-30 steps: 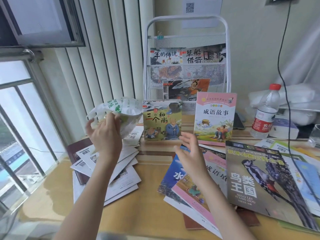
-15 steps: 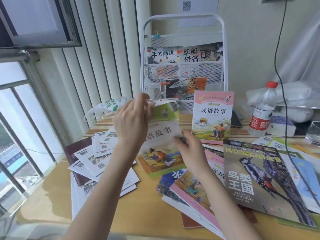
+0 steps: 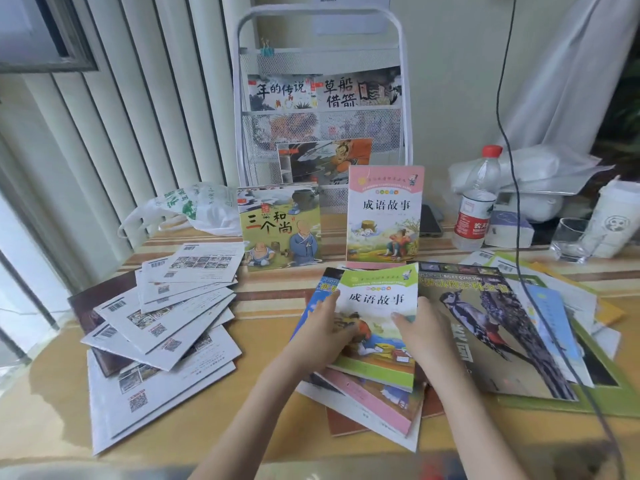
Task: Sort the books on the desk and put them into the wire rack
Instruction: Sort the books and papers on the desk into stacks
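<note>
- Low centre of the frame: the left hand (image 3: 330, 336) and right hand (image 3: 420, 336) both grip the green book (image 3: 377, 327), thumbs on its cover, one at each side edge. It lies on top of the pile (image 3: 374, 403) of books on the table (image 3: 270, 306).
- Half a second ago the green book was lifted and tilted near the left-standing cover; now it is down on the pile, so it appears grouped with like titles, not yet racked.
- Left of the frame: white booklets (image 3: 162, 323) fan across the table, unchanged.
- Right: the bird book (image 3: 485, 327) lies flat beside the pile.
- Middle distance: the monk book (image 3: 280, 230) and pink book (image 3: 384, 216) stand upright; a second ago the left hand held the plastic bag (image 3: 187, 209), which now lies behind them.
- Far, upper centre: the rack (image 3: 322, 109) already holds several books.
</note>
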The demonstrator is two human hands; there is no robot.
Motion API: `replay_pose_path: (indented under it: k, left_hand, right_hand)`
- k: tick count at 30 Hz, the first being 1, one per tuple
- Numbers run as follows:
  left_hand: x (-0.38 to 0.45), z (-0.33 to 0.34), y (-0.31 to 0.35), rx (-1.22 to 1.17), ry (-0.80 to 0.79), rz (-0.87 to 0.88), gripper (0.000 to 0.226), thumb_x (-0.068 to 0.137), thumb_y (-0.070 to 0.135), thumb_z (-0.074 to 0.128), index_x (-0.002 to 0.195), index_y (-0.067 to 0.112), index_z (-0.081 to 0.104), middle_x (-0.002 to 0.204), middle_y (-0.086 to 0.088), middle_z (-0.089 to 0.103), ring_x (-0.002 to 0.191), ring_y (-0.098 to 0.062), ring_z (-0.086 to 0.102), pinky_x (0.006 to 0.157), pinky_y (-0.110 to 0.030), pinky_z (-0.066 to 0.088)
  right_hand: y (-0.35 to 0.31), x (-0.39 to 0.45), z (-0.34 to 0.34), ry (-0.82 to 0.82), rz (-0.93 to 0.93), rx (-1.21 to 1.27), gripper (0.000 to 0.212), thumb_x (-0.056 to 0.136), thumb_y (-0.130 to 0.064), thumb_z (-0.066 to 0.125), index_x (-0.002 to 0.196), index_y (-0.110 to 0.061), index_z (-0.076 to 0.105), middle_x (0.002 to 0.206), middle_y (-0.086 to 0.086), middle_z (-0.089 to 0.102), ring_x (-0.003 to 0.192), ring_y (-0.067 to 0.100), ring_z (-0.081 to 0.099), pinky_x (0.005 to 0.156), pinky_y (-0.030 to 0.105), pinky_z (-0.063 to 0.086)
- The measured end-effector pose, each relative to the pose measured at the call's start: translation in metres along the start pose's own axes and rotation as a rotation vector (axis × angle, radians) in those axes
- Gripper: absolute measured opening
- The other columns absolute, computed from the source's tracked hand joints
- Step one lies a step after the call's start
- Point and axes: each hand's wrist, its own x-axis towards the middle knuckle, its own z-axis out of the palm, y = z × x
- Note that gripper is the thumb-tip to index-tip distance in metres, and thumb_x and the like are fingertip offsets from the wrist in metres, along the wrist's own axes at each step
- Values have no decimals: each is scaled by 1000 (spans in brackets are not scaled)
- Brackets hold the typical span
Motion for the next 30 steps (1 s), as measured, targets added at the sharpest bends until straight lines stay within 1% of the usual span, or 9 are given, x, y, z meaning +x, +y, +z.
replay_pose_path:
  k: [3,6,8,13,16,19,22,26,30]
  left_hand:
    - [2,-3,8,-275,-76,-41,58,94,22,53,144,21,25,79,4,46,67,-10,45,60,-19,38]
    - [11,-7,15,-442,-51,-147,52,92,20,57,139,22,34,103,1,59,85,-17,57,78,-28,45]
    - [19,-12,16,-504,13,-239,44,90,17,60,131,16,44,116,-9,59,98,-23,59,90,-36,49]
    - [27,-25,19,-746,-63,-433,14,91,15,59,100,3,57,91,-15,58,68,-21,55,58,-30,50]
    - [26,-20,21,-633,-129,-409,21,89,23,63,98,5,64,90,-15,67,70,-26,64,67,-36,57]
    - [22,-12,22,-497,-49,-308,29,84,21,70,110,12,64,80,-6,73,57,-16,69,56,-30,58]
    - [18,-16,22,-647,42,-243,34,83,14,70,115,8,60,82,-10,73,58,-17,70,50,-28,56]
    - [7,-36,25,-787,161,-90,22,86,7,65,108,8,62,78,-8,74,58,-18,70,50,-29,57]
    - [2,-53,27,-953,223,159,24,90,6,56,113,12,61,98,-8,73,78,-20,70,66,-33,59]
  right_hand:
    - [4,-3,-8,59,26,-39,20,97,-16,46,108,0,43,90,5,48,77,20,46,59,30,36]
    - [12,-11,2,55,61,-41,55,97,-14,43,143,4,19,137,23,37,120,34,42,94,41,39]
    - [14,-21,18,93,25,-52,64,97,-15,43,148,0,7,145,24,24,128,36,33,105,39,30]
    - [21,-28,34,197,-31,-35,54,97,-14,41,147,-10,21,153,20,15,142,32,10,113,40,15]
    - [23,-29,33,230,-100,53,48,95,-8,43,142,-14,31,153,18,19,145,26,9,114,38,18]
    - [22,-28,29,240,-186,121,50,91,-3,48,137,-16,34,146,14,34,138,24,26,105,31,31]
    - [19,-23,17,202,-147,302,62,91,-12,53,144,-18,23,143,9,40,126,25,43,95,32,41]
    - [5,-12,-1,250,-92,508,77,88,-29,62,147,-21,13,151,0,28,132,19,38,94,26,35]
    - [-19,3,-12,45,-90,861,58,87,-31,64,137,-18,37,132,-6,48,113,7,55,88,20,44]
